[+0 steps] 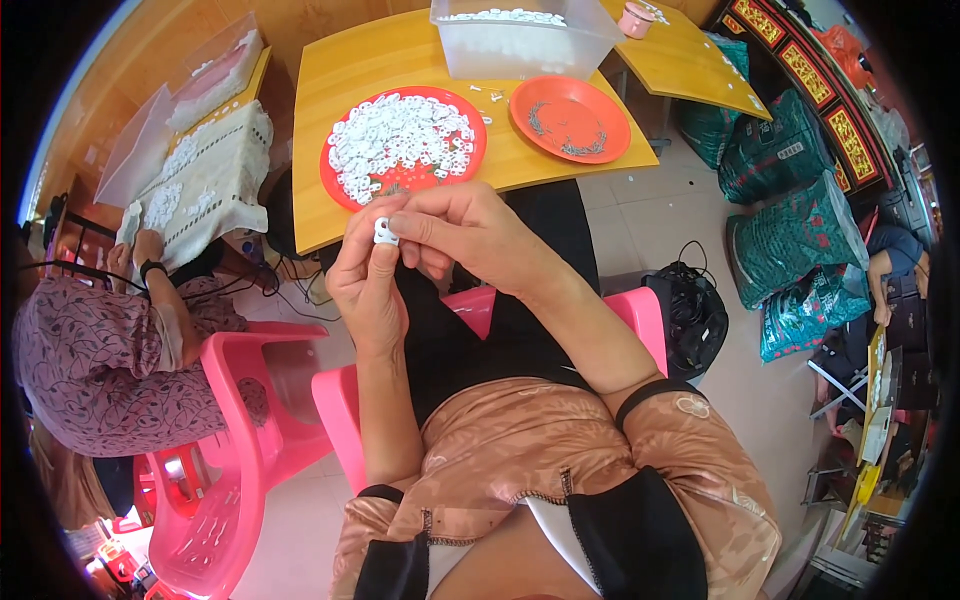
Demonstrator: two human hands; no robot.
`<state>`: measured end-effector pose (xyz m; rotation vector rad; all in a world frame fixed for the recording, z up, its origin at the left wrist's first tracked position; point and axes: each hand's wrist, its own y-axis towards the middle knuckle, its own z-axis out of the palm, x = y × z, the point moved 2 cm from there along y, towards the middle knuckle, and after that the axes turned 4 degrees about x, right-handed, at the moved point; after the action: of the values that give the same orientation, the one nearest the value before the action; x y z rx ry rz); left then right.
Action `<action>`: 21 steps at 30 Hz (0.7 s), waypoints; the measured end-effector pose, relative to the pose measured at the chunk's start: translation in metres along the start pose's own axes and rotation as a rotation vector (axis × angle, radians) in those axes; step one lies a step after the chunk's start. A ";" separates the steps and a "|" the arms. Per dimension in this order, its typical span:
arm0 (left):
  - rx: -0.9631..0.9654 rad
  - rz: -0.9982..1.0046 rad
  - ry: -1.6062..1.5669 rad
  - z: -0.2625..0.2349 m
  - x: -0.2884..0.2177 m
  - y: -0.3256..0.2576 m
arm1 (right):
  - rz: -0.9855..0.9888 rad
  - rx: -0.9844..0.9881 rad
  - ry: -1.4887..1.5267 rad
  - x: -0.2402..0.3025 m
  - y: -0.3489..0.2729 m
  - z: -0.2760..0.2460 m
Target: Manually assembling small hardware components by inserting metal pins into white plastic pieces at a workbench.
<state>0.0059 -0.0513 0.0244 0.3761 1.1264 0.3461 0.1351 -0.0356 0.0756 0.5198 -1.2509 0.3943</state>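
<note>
Both my hands meet above my lap, just in front of the table's near edge. A small white plastic cable clip (384, 236) with a dark hole is pinched between the thumb and fingers of my left hand (367, 275). My right hand (465, 232) is closed at the clip's upper side, its thumb against it; whether a nail is also in those fingers is hidden. Beyond them a round red tray (327, 172) bears a heap of similar white clips, with some grey nails at its near side. To the right, an orange-red plate (567, 115) holds scattered thin grey nails.
A translucent bin (520, 48) of white pieces stands at the back of the yellow table (315, 100). At left, a co-worker (120, 350) handles white pieces on a cloth (225, 165). Pink chairs (235, 450), green sacks (795, 240) and a black bag (690, 320) surround me.
</note>
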 end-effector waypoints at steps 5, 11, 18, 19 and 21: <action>0.068 0.000 -0.033 -0.003 -0.001 0.004 | 0.000 -0.009 -0.014 0.001 -0.003 -0.006; 0.051 -0.034 -0.011 -0.006 -0.002 0.003 | 0.030 0.058 -0.052 -0.001 -0.003 -0.002; -0.004 -0.040 -0.102 0.001 0.000 -0.002 | -0.487 -0.045 -0.791 0.000 -0.011 0.007; -0.003 -0.042 -0.101 0.003 -0.001 -0.003 | -0.482 -0.056 -0.888 0.001 -0.012 0.008; -0.006 -0.024 -0.111 0.008 -0.005 -0.005 | -0.567 -0.100 -0.934 0.000 -0.012 0.011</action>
<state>0.0121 -0.0594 0.0293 0.3717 1.0204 0.3036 0.1334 -0.0516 0.0758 0.9941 -1.9063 -0.4535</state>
